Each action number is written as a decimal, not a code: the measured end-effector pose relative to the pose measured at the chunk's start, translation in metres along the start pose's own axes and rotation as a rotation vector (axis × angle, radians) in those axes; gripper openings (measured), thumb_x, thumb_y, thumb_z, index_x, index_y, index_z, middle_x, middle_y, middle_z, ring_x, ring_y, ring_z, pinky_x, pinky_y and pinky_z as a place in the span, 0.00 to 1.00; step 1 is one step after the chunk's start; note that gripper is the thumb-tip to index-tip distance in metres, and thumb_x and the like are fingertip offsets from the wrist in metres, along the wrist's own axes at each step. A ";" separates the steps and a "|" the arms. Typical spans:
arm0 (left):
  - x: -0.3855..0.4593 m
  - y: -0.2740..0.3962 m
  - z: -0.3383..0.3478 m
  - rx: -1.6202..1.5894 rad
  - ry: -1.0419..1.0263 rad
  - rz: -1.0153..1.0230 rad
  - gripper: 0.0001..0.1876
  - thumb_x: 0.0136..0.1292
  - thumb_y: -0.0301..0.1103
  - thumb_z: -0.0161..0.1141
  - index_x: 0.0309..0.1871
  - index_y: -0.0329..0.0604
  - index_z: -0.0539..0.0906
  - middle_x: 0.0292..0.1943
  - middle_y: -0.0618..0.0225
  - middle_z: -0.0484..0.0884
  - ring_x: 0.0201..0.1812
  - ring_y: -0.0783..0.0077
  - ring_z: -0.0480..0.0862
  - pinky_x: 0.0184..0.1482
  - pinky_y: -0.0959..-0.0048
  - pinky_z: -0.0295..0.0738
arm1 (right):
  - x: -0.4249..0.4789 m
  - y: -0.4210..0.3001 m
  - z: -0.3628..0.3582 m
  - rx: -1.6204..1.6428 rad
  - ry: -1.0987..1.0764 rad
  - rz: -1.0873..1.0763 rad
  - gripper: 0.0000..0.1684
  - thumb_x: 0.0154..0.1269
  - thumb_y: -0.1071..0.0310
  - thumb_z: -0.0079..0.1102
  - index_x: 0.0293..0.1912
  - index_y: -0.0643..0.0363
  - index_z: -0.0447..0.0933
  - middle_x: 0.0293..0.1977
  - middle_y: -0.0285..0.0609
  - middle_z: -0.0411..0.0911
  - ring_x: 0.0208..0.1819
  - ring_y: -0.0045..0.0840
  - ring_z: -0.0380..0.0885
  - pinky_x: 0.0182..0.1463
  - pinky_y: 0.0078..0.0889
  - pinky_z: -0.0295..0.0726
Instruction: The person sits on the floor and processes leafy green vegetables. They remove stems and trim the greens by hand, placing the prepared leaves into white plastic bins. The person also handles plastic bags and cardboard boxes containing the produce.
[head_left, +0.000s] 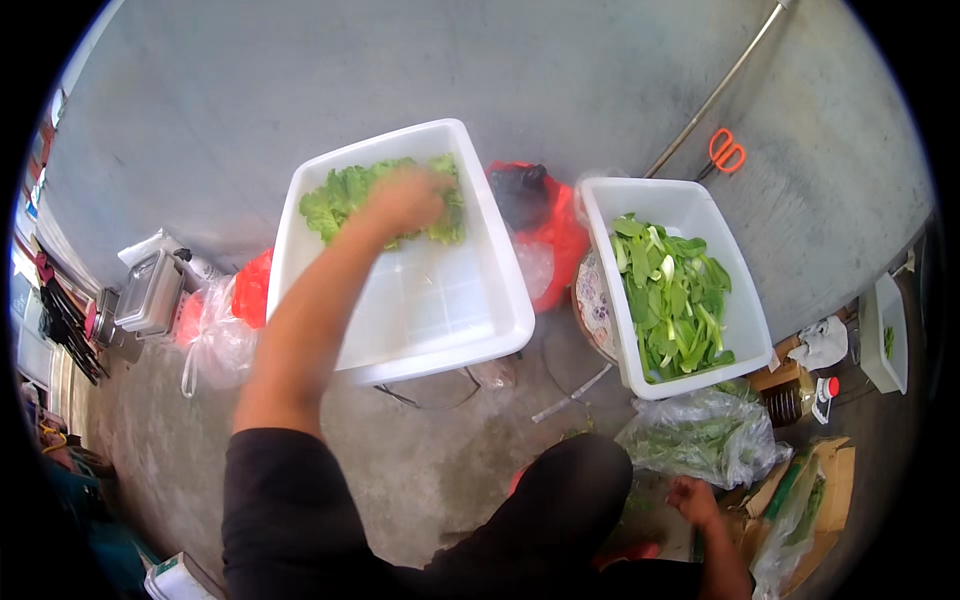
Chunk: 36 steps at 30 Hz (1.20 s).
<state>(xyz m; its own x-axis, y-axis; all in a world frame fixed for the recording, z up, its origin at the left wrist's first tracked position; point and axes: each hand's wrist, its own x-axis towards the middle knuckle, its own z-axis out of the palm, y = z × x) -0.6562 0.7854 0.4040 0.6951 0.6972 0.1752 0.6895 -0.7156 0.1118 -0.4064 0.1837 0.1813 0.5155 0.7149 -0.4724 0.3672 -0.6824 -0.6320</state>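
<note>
My left hand (409, 196), blurred by motion, is over frilly green lettuce leaves (341, 196) at the far end of a white plastic tub (517, 322). Whether its fingers grip a leaf cannot be told. The near part of that tub's floor is bare. My right hand (691, 500) hangs low at the right beside my knee, its fingers curled; its palm is hidden. A second white tub (754, 337) to the right holds leafy greens with pale stems (671, 300). Just above my right hand lies a clear plastic bag of greens (705, 435).
Orange-handled scissors (726, 151) hang by the grey wall near a metal pole (712, 97). Red and black plastic bags (559, 232) sit between the tubs. At the right are a dark bottle with a red cap (827, 388) and an open cardboard box (832, 487). Tied bags (221, 330) and containers stand left.
</note>
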 end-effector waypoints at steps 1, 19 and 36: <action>-0.002 -0.007 -0.012 -0.029 0.111 -0.051 0.19 0.53 0.33 0.51 0.49 0.48 0.81 0.46 0.54 0.80 0.50 0.54 0.78 0.53 0.63 0.73 | -0.002 -0.006 -0.002 -0.008 0.005 0.015 0.17 0.50 0.73 0.67 0.43 0.62 0.77 0.30 0.40 0.82 0.33 0.20 0.79 0.39 0.26 0.78; -0.022 -0.087 -0.021 0.216 -0.317 -0.360 0.17 0.52 0.33 0.51 0.44 0.41 0.82 0.42 0.53 0.82 0.46 0.53 0.80 0.48 0.61 0.74 | -0.009 0.013 0.001 -0.140 0.057 -0.039 0.20 0.49 0.74 0.67 0.45 0.64 0.77 0.29 0.40 0.81 0.31 0.20 0.78 0.37 0.25 0.78; -0.014 -0.065 -0.078 -0.236 0.250 -0.232 0.15 0.60 0.38 0.51 0.40 0.38 0.83 0.32 0.55 0.83 0.34 0.61 0.83 0.38 0.65 0.75 | -0.025 -0.019 -0.016 -0.004 0.107 -0.017 0.21 0.51 0.76 0.66 0.47 0.63 0.77 0.31 0.38 0.79 0.33 0.19 0.77 0.38 0.23 0.77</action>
<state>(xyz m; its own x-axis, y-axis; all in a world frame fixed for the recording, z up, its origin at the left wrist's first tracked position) -0.7262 0.8189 0.4712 0.4361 0.8299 0.3479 0.7362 -0.5514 0.3924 -0.4139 0.1770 0.2148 0.5886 0.7062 -0.3935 0.3793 -0.6711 -0.6370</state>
